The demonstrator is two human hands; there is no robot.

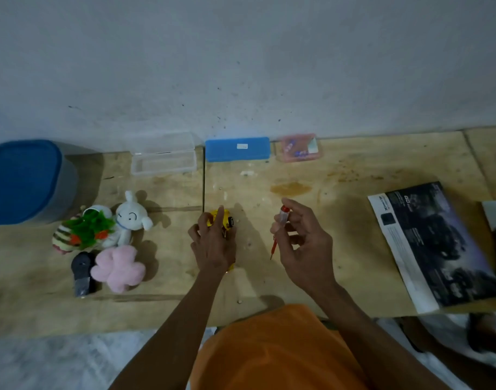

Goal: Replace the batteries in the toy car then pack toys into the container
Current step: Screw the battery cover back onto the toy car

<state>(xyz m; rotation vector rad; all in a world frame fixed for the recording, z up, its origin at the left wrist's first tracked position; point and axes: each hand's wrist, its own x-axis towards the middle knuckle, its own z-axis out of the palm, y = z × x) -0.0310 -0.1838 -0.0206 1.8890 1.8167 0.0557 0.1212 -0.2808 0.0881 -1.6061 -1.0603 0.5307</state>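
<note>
A small yellow toy car (227, 219) rests on the wooden board, mostly covered by my left hand (214, 244), which presses down on it and holds it. My right hand (304, 243) pinches a red-handled screwdriver (279, 229) upright, its tip pointing down at the board just right of the car. A large container with a blue lid (21, 181) stands at the far left. Soft toys lie beside it: a white plush (132, 216), a green and striped plush (85, 229), a pink plush (118, 267) and a dark grey toy (83, 273).
Along the wall sit a clear plastic box (163, 161) with its lid up, a blue case (237, 149) and a small pink box (300, 147). A printed cardboard box (438, 246) lies at the right. The board's front edge runs just before my orange shirt.
</note>
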